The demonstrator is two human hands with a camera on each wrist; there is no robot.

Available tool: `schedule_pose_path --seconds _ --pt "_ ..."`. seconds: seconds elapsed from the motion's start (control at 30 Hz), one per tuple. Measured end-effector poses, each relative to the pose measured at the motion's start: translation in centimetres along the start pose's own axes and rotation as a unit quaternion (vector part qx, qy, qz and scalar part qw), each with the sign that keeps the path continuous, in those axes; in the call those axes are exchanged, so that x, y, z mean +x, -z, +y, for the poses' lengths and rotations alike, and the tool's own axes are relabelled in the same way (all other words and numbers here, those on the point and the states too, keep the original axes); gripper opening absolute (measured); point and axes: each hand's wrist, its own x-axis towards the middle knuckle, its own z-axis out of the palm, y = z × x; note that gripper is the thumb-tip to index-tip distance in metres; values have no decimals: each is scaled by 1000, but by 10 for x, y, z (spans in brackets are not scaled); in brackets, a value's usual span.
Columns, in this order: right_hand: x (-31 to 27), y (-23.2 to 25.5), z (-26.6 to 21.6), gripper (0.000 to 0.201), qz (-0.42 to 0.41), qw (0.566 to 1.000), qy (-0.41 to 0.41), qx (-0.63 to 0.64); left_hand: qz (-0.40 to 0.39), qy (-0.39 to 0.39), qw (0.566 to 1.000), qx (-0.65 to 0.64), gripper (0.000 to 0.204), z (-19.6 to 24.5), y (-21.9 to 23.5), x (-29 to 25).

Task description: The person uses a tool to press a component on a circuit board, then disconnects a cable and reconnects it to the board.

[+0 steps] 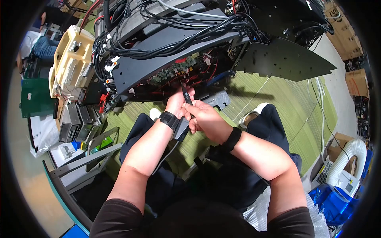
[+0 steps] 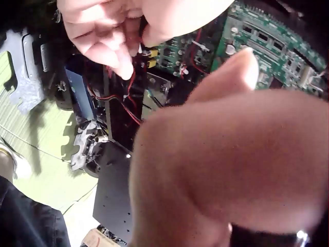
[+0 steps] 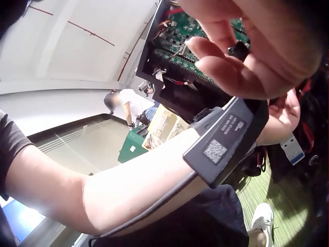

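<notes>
In the head view my right hand (image 1: 206,117) grips a slim black tool (image 1: 186,96), shaped like tweezers, its narrow end pointing up at the electronics. Its dark end (image 3: 238,50) shows between the fingers in the right wrist view. My left hand (image 1: 176,102) is raised beside the tool with fingers bent; in the left wrist view these fingertips (image 2: 123,71) are right at red wires (image 2: 134,105). I cannot tell whether they hold a wire. Above both hands is a black housing (image 1: 158,59) with green circuit boards (image 2: 257,49) inside. The right hand hides much of the left wrist view.
Bundled black cables (image 1: 190,37) run over the housing. A flat black panel (image 1: 285,59) juts out to its right. A cream plastic part (image 1: 73,59) and grey metal boxes (image 1: 71,121) stand at left. A white hose (image 1: 355,154) is at right. Behind, a person (image 3: 131,105) stoops.
</notes>
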Motion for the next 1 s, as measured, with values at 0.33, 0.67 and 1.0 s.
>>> schedule_pose_path --seconds 0.33,0.67,1.0 --pt "-2 -9 -8 16 -16 998 37 -43 -136 -83 986 46 29 34 -4 -80" --pt "18 -18 -2 18 8 982 80 -173 -75 -165 982 49 33 44 -27 -94" --pt "19 -6 -17 29 1 970 79 -230 -77 -155 984 53 32 36 -34 -86"
